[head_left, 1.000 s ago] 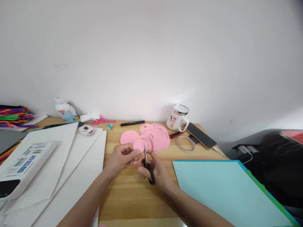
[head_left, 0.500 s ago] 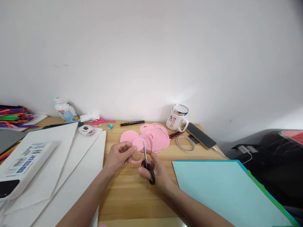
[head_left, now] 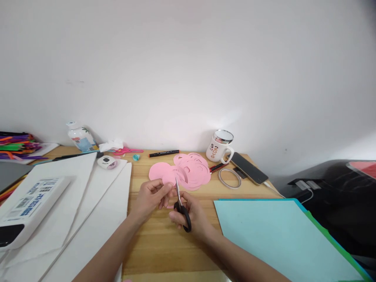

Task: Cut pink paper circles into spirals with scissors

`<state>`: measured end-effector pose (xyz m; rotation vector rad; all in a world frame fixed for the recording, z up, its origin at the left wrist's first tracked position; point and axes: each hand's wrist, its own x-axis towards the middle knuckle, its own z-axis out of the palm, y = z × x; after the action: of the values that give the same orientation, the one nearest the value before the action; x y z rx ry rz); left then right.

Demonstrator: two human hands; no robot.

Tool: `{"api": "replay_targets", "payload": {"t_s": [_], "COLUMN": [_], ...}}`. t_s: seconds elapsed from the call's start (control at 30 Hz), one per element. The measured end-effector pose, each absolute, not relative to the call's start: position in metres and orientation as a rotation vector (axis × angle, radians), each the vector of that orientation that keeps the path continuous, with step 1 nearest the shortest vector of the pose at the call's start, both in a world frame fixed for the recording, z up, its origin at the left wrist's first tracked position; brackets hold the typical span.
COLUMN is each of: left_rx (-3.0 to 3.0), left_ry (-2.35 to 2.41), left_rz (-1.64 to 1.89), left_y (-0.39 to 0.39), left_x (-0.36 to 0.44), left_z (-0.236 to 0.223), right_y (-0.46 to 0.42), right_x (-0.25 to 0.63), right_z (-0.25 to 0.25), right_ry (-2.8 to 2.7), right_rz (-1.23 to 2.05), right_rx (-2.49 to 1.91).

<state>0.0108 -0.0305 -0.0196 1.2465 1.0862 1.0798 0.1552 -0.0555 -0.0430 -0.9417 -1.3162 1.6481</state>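
Observation:
My left hand point(head_left: 151, 197) pinches a small pink paper piece point(head_left: 169, 183) just above the wooden desk point(head_left: 152, 243). My right hand point(head_left: 192, 215) grips black-handled scissors point(head_left: 180, 207), blades pointing up and away into that pink piece. Behind both hands lies a pile of pink paper circles and cut-out scraps point(head_left: 188, 172) on the desk.
White sheets point(head_left: 88, 203) and a white box point(head_left: 29, 207) lie left. Light blue paper point(head_left: 282, 235) over green sheets sits right. At the back: white mug point(head_left: 219, 148), phone point(head_left: 248, 168), tape ring point(head_left: 229, 178), black marker point(head_left: 164, 153), bottle point(head_left: 79, 137), pink scissors point(head_left: 127, 150).
The pink piece has turned in my left hand and shows smaller now; a thin pink strip hangs below it. The scissors shifted slightly left and down.

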Motion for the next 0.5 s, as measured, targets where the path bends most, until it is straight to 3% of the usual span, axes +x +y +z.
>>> {"api": "replay_targets", "payload": {"t_s": [0.5], "left_rx": [1.336], "left_ry": [1.143], "left_rz": [1.017], "left_y": [-0.0318], "left_x": [0.0089], "left_z": [-0.018], "right_y": [-0.0527], "right_x": [0.1599], "right_z": [-0.0425], "right_ry": [-1.282], "right_rz": [1.628], "right_rx": [-0.871]}}
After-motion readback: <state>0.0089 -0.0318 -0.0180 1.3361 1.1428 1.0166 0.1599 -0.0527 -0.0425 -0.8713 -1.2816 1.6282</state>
